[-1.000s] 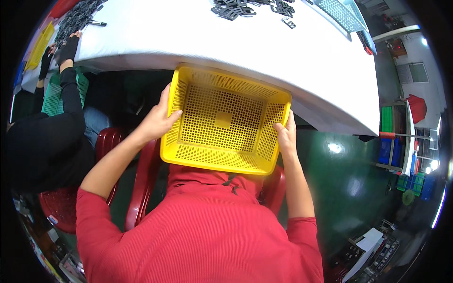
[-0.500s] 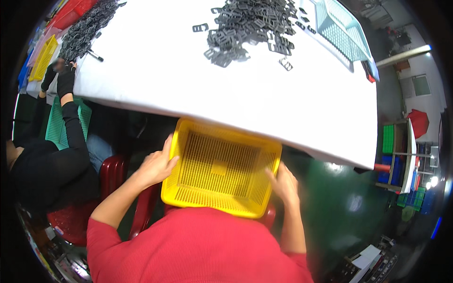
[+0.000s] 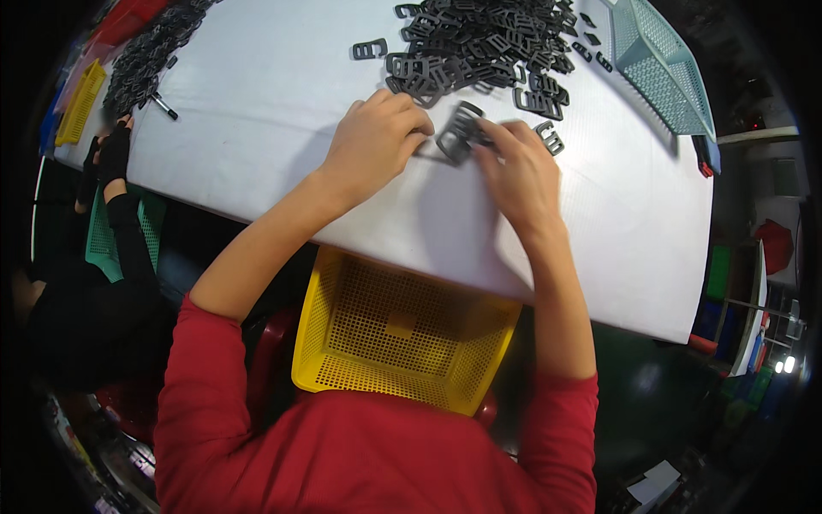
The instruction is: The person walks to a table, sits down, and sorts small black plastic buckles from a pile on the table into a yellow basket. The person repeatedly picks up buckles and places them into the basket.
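My right hand pinches a few black plastic buckles between thumb and fingers, just above the white table; they are smeared by motion. To their left, my left hand is closed with curled fingers at the near edge of the buckle pile. Whatever its fingertips hold, if anything, is hidden. A yellow plastic basket rests at my lap below the table edge, with nothing in it and neither hand on it.
A pale blue-green basket lies at the far right of the table. Loose buckles lie around the pile. At the left, a co-worker in black gloves handles another dark heap, with a marker pen nearby.
Both hands have let go of the yellow basket and moved up over the table to the buckle pile. The right hand has taken hold of buckles. The basket stays at my lap.
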`<state>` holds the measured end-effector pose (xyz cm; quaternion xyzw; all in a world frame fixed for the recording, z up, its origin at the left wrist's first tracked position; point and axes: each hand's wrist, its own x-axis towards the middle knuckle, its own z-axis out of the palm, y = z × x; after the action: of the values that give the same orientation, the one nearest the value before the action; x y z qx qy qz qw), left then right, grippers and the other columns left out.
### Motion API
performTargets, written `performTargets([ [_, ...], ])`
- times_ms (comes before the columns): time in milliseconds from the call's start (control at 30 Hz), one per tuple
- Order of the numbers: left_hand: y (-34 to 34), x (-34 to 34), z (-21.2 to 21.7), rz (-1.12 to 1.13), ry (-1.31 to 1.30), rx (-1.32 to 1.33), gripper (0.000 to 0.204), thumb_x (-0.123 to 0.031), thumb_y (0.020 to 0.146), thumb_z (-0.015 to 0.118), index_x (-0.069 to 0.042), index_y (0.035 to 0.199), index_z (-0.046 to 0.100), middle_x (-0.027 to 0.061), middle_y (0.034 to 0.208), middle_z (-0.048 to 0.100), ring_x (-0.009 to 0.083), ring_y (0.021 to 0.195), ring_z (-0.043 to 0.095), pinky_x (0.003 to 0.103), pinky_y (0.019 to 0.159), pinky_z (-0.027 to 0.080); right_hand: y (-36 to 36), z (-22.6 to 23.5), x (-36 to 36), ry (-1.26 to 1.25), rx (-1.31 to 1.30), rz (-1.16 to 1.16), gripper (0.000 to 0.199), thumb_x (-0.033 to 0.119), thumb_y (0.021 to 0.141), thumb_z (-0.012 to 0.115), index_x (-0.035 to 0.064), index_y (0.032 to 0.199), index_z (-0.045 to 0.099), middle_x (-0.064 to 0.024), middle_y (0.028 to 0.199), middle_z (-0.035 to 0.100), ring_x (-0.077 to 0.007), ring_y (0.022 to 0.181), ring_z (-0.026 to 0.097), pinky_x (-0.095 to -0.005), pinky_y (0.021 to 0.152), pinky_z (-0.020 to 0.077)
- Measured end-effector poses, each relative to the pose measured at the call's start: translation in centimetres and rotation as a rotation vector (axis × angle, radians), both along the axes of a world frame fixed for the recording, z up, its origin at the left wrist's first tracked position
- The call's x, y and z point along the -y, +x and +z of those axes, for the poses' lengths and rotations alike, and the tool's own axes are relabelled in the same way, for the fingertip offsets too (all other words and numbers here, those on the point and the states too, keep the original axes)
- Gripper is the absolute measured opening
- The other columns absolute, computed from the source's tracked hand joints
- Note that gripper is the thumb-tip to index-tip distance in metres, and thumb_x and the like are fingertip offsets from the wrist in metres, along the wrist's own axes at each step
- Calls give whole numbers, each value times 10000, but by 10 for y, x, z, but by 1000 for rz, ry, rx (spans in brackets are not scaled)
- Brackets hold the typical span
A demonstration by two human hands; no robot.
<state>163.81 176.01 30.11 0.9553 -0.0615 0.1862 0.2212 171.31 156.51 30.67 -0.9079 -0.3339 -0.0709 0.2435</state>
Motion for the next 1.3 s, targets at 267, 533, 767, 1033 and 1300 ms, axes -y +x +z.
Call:
performTargets([
  [267, -12, 26, 14, -95, -114, 160, 196, -128, 784, 716, -68, 967, 681, 79, 958, 645, 252, 895, 583, 353, 779, 485, -28, 11, 69, 313, -26, -248, 204, 19, 864, 630, 49, 1051, 704, -88, 909, 675, -162, 783, 648, -269, 638, 535],
  [533, 18, 68, 11, -342, -94, 104, 481, -215, 780, 731, -29, 1200, 589, 130, 1162, 591, 292, 1031, 552, 381, 882, 476, -41, 14, 81, 517, -270, -362, 231, -20, 840, 642, 46, 1053, 703, -91, 933, 668, -160, 809, 651, -264, 648, 537],
  [767, 72, 79, -7, -455, 214, 97, 241, -175, 867, 634, -65, 1080, 661, 62, 1090, 644, 245, 1006, 575, 357, 865, 484, -31, 21, 99, 181, -218, -163, 296, 55, 760, 728, 55, 1054, 698, -103, 1062, 641, -279, 962, 621, -359, 841, 497],
  [1033, 24, 41, 32, -60, -323, -267, 237, -147, 884, 635, -82, 1103, 696, 104, 997, 705, 144, 770, 659, 258, 644, 493, 58, -7, 66, -129, 310, -41, 214, 169, 863, 633, 70, 1046, 682, -90, 1008, 660, -282, 885, 633, -394, 764, 512],
  [1300, -18, -28, 19, 122, -114, -23, 272, -44, 888, 588, -45, 1151, 659, 114, 1107, 666, 220, 965, 626, 292, 855, 494, 25, 20, 45, 44, -3, -171, 147, 154, 820, 674, 74, 940, 704, -84, 889, 647, -247, 815, 627, -365, 723, 501],
])
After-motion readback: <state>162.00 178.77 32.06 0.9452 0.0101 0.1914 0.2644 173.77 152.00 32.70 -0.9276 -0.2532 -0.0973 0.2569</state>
